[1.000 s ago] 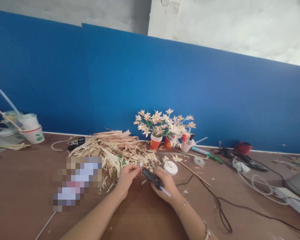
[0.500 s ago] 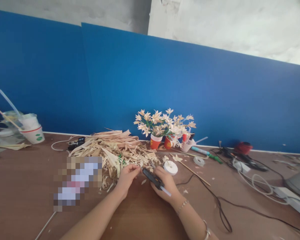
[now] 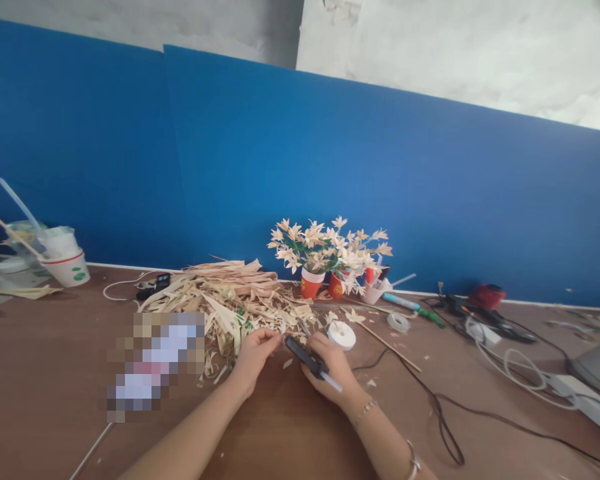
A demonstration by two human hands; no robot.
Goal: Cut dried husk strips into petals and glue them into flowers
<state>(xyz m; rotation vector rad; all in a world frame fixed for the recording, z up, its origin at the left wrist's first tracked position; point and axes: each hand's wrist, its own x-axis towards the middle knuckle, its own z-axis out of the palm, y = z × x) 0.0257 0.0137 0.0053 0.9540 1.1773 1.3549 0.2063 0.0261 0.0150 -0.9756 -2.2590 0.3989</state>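
My right hand (image 3: 334, 372) grips a black glue gun (image 3: 305, 356) with a clear glue stick poking out of its back; the nozzle points left toward my left hand. My left hand (image 3: 254, 355) is closed in a pinch on a small pale piece at the gun's tip, too small to name. Both hands rest on the brown table (image 3: 290, 433), right in front of a heap of dried straw-coloured leaf strips (image 3: 230, 297). The gun's black cord (image 3: 430, 400) trails off to the right.
Red paper cups holding cream handmade flowers (image 3: 330, 250) stand against the blue partition (image 3: 300, 173). A white tape roll (image 3: 341, 335), a thin wooden stick (image 3: 387, 345), a green-handled tool (image 3: 413, 307) and tangled cables (image 3: 505, 347) lie to the right. Paper cups (image 3: 65, 260) stand far left.
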